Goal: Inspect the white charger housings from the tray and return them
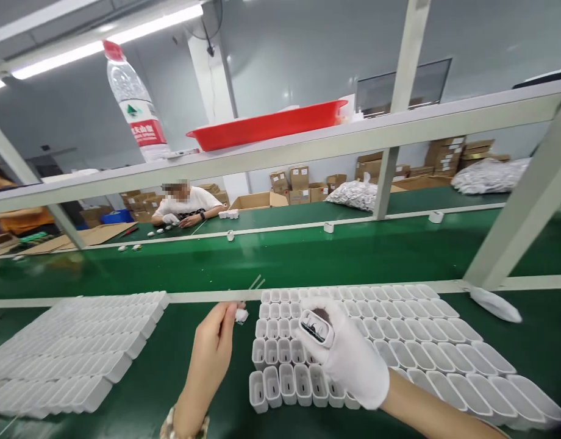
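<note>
Gloved right hand (349,353) holds a white case (314,326) above white plastic trays (422,353).
Curled fingers (326,311) grip it, opening tilted upward in view; bare left hand's (211,360) fingertips (228,311) pinch a small white piece (241,315).

No clue what the dark bits (314,327) inside the white case (328,335) in the gloved right hand (353,366) are, and the white wad (241,315) left of it's too tiny to make out.
</note>
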`<state>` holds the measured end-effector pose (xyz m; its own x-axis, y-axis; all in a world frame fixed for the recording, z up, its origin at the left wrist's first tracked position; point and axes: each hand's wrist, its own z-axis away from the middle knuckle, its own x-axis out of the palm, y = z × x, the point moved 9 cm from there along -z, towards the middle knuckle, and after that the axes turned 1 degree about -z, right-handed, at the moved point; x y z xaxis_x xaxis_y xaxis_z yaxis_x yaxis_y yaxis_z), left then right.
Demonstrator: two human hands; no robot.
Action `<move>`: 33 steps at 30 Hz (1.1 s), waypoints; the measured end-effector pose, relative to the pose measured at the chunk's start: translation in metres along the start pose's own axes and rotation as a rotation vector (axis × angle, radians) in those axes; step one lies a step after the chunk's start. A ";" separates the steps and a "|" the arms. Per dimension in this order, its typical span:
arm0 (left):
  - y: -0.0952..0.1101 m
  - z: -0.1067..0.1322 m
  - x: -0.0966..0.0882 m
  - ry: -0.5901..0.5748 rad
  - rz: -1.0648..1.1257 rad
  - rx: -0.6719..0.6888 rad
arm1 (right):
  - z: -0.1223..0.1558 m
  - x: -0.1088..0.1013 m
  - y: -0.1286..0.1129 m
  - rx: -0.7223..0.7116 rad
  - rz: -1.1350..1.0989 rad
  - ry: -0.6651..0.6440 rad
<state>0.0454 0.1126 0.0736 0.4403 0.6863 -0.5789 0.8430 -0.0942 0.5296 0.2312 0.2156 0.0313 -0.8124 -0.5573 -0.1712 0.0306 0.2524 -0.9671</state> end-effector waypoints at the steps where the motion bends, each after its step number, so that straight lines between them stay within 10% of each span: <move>1: 0.012 0.005 0.001 0.011 0.034 0.070 | 0.000 -0.001 -0.001 -0.034 0.024 0.027; 12: 0.067 0.040 0.012 -0.017 -0.071 0.464 | 0.007 -0.013 -0.008 -0.288 0.365 0.170; 19: 0.074 0.044 0.019 -0.035 -0.122 0.470 | 0.023 -0.010 -0.030 -0.637 0.618 0.256; 33: 0.072 0.041 0.022 -0.119 -0.067 0.409 | 0.036 0.002 -0.048 -0.886 0.964 0.323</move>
<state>0.1289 0.0914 0.0738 0.3932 0.6147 -0.6837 0.9133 -0.3471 0.2132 0.2497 0.1737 0.0709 -0.7845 0.3090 -0.5377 0.3788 0.9253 -0.0208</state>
